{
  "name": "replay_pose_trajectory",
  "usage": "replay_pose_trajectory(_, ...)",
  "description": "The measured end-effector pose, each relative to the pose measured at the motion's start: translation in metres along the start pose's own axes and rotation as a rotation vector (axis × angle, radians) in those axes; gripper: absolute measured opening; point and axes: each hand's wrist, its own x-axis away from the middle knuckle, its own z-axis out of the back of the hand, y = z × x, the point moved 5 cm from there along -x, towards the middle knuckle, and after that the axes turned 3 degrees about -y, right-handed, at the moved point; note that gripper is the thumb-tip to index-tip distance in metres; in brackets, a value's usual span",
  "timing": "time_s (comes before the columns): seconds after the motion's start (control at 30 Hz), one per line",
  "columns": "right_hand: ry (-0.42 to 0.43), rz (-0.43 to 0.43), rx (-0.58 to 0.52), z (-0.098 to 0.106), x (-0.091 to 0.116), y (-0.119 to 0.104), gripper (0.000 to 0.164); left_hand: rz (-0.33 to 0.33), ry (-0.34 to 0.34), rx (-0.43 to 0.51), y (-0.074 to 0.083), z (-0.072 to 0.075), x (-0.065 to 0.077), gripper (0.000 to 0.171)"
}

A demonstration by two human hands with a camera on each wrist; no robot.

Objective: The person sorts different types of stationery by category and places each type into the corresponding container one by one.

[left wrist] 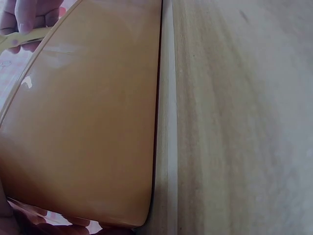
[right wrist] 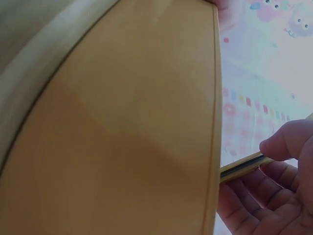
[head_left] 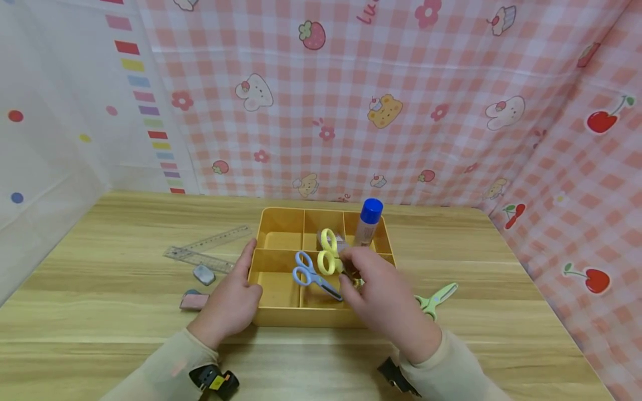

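A yellow compartment box (head_left: 311,317) stands on the table. My left hand (head_left: 233,303) grips its front left corner, fingers along the outside of the left wall and thumb at the rim. Over the box, my right hand (head_left: 383,295) pinches a pair of yellow scissors (head_left: 338,265) by the blade end, the handle loops pointing up and away. In the right wrist view the thumb and fingers close on the yellow scissors (right wrist: 242,169) beside the box rim. Blue scissors (head_left: 312,274) lie across the front compartments. A blue-capped glue stick (head_left: 368,223) stands in the back right compartment.
Left of the box lie a clear folding ruler (head_left: 200,259), a grey-blue eraser (head_left: 204,274) and a small pink block (head_left: 194,302). Green scissors (head_left: 435,301) lie to the right, partly behind my right hand. Patterned cloth (head_left: 321,111) hangs behind the table.
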Motion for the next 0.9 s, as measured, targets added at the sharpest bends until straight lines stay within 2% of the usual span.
replay_pose_trajectory(0.27,-0.041,0.003,-0.030,-0.015,0.000,-0.006,0.024,-0.010,0.003,0.006,-0.001,0.000,-0.001,0.081)
replay_pose_trajectory(0.9,-0.077,-0.003,0.098,-0.031,0.001,0.001,0.025,-0.018,0.005,0.014,0.000,0.000,0.000,0.081)
